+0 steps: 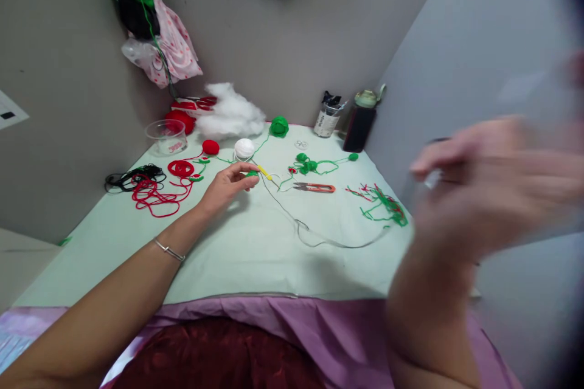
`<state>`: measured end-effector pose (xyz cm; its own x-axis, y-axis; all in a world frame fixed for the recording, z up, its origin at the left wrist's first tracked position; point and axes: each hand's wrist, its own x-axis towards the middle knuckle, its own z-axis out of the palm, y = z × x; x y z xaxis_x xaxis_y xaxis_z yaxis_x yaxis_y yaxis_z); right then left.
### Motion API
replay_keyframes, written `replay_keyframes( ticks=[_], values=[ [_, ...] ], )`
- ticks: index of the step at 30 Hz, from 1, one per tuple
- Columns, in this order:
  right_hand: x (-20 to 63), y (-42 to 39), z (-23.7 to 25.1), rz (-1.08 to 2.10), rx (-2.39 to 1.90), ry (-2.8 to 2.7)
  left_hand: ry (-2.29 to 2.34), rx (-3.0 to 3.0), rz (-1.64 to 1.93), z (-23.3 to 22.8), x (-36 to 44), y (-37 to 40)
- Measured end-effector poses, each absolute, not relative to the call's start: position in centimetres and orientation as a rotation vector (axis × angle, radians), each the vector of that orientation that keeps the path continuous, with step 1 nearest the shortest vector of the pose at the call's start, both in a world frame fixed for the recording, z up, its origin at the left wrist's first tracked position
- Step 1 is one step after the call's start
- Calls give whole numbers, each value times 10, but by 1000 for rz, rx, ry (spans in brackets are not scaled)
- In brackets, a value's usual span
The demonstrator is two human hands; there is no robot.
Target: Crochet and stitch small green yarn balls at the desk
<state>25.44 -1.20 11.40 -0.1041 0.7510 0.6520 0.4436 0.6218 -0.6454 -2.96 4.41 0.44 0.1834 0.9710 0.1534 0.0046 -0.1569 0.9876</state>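
Observation:
My left hand [232,185] reaches over the table's middle, thumb and index finger closed round a small green crochet piece [252,174]. Right beside its fingertips is a crochet hook [264,172] with a yellow handle, its thin tip pointing toward the front right. My right hand [493,179] is raised high at the right, close to the camera. Motion smears its fingers, and a small whitish spot shows near their tips. A grey strand [283,211] runs from near the left hand across the cloth. Orange-handled thread snips [314,188] lie right of the hook.
White stuffing [230,114], a white yarn ball [244,148], a green yarn ball [279,127] and a clear tub [166,138] stand at the back. Loose red yarn [159,194] lies left; green scraps [387,209] lie right. A dark bottle [360,127] stands near the right wall.

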Motion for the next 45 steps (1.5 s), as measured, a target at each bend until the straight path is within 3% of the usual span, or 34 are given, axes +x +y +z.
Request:
replay_keyframes(
  ticks=[2,6,11,23,33,45],
  values=[
    [235,-7,107,344,-894,-1556,933,1349,1158,6,-27,42],
    [195,18,68,753,-1073,-1813,792,1230,1058,7,-24,39],
    [180,30,29,803,-1244,-2017,682,1196,960,13,-26,37],
    [188,21,46,1107,-1118,-1693,863,1721,1170,-1,-13,30],
    [177,3,38,577,-857,-2051,754,1367,1361,7,-22,36],
    [176,-3,38,816,-868,-1655,675,1175,1369,17,-20,34]
  ],
)
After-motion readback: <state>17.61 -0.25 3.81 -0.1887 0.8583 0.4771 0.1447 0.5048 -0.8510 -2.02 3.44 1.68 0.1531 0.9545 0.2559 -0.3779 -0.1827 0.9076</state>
